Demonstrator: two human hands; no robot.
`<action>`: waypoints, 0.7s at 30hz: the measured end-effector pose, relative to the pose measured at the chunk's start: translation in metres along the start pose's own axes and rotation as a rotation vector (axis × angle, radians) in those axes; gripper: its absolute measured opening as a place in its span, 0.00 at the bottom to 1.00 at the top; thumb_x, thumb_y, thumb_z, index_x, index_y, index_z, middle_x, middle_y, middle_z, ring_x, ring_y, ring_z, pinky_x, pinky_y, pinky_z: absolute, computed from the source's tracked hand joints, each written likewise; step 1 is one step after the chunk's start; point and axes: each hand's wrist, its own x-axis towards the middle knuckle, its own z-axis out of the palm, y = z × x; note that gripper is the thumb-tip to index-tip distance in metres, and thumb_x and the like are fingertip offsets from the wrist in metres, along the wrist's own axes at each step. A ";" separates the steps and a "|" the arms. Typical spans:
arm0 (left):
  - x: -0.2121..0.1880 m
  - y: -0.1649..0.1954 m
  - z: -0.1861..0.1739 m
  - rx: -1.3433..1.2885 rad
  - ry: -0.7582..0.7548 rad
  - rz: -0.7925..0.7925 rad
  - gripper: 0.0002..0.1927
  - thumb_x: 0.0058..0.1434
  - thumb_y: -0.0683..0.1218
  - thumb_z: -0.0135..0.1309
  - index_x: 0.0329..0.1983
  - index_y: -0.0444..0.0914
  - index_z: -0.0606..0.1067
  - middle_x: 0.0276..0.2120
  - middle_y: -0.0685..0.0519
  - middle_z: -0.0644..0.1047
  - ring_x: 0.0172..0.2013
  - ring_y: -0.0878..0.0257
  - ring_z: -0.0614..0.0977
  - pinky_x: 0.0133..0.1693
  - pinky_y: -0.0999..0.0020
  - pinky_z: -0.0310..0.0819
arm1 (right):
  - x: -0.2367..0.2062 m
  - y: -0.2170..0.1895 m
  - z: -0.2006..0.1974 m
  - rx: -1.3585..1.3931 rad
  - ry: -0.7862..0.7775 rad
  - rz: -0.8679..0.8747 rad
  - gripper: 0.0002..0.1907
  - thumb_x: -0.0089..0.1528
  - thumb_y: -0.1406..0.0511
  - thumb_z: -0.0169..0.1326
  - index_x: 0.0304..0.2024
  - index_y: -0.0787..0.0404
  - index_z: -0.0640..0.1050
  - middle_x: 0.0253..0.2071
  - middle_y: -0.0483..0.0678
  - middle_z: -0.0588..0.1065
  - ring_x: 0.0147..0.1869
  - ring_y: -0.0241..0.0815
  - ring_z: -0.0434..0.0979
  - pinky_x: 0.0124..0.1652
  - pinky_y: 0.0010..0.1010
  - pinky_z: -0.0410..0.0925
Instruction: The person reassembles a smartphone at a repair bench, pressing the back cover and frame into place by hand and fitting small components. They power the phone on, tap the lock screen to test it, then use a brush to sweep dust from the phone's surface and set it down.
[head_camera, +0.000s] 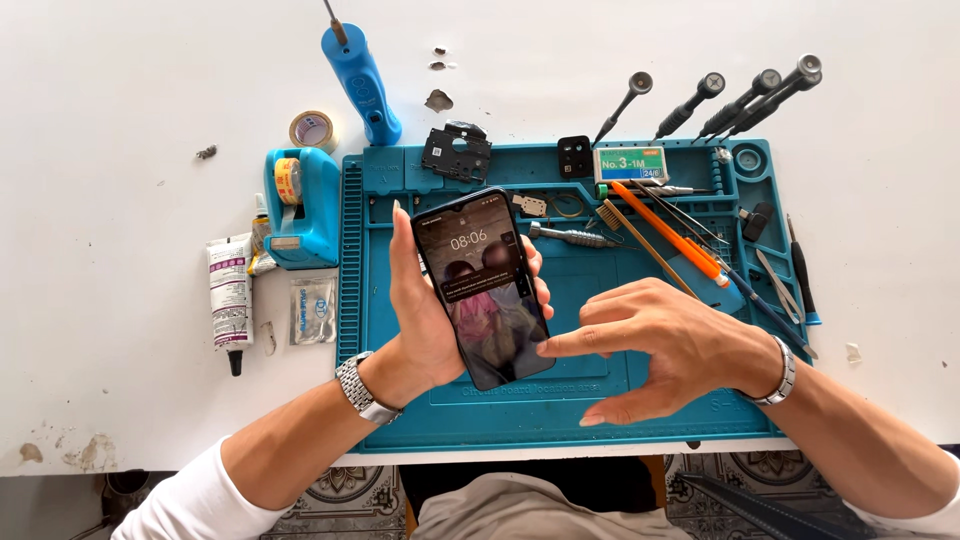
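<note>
While the left hand (425, 315) grip clasps the smartphone (483, 285), the right hand (660, 345), fingers spread, touches its edge.

A blue work mat (700, 400) lies on the white table (120, 100) — screwdrivers (700, 100) far right, tape dispenser (305, 205) and white glue tube (230, 295) left.

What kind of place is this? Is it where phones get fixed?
Probably yes, a phone repair bench. A blue work mat covers the white table, small screwdrivers stand along its top edge, and the left hand holds a lit phone while the right hand touches its screen.
</note>
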 end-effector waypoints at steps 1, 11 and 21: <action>0.000 0.000 0.000 -0.003 -0.005 -0.001 0.52 0.62 0.81 0.27 0.53 0.30 0.72 0.43 0.43 0.76 0.42 0.51 0.83 0.44 0.54 0.82 | 0.000 0.000 0.000 0.003 0.002 0.004 0.34 0.52 0.52 0.69 0.58 0.54 0.79 0.19 0.39 0.69 0.22 0.34 0.68 0.23 0.30 0.57; 0.000 0.001 0.003 0.000 -0.061 0.028 0.51 0.64 0.80 0.28 0.56 0.30 0.70 0.44 0.43 0.75 0.43 0.52 0.83 0.45 0.54 0.82 | -0.001 0.000 0.001 -0.007 0.009 0.031 0.35 0.51 0.51 0.69 0.58 0.54 0.78 0.21 0.39 0.72 0.22 0.33 0.72 0.23 0.29 0.60; 0.000 0.001 0.006 0.052 -0.006 0.016 0.49 0.66 0.79 0.26 0.54 0.30 0.70 0.44 0.45 0.74 0.41 0.54 0.82 0.43 0.56 0.81 | 0.000 -0.001 0.000 -0.017 0.012 0.040 0.36 0.51 0.51 0.69 0.58 0.55 0.78 0.21 0.39 0.71 0.23 0.34 0.73 0.23 0.29 0.61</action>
